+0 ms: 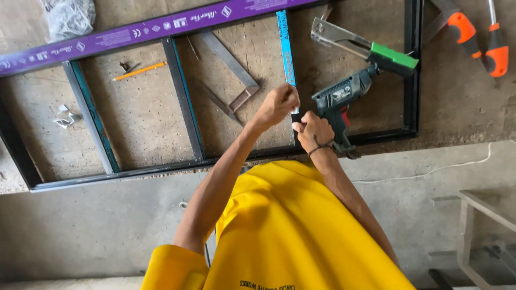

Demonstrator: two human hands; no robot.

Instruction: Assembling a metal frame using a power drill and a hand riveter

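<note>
The left hand [279,103] is closed in a fist around the lower part of a blue-taped upright bar [285,48] of a dark metal frame [413,70] lying flat on the concrete floor [140,118]. The right hand [314,131] is curled narrow against the same bar just below and beside the left hand; what its fingers pinch cannot be told. A dark band circles the right wrist.

Just beside the right hand lies an electric drill [339,102], dark teal with a red trigger, resting inside the frame. Above the drill lies a hand riveter [363,47] with a bright metal head and green grip. Outside the frame's right edge lie two orange-handled tools [481,37].

A purple-wrapped rail [134,33] forms the frame's far side. Within the frame lie a steel try square [232,80], an orange pencil [140,70], and small metal brackets [65,118]. A white cord [430,173] runs across the floor at right.
</note>
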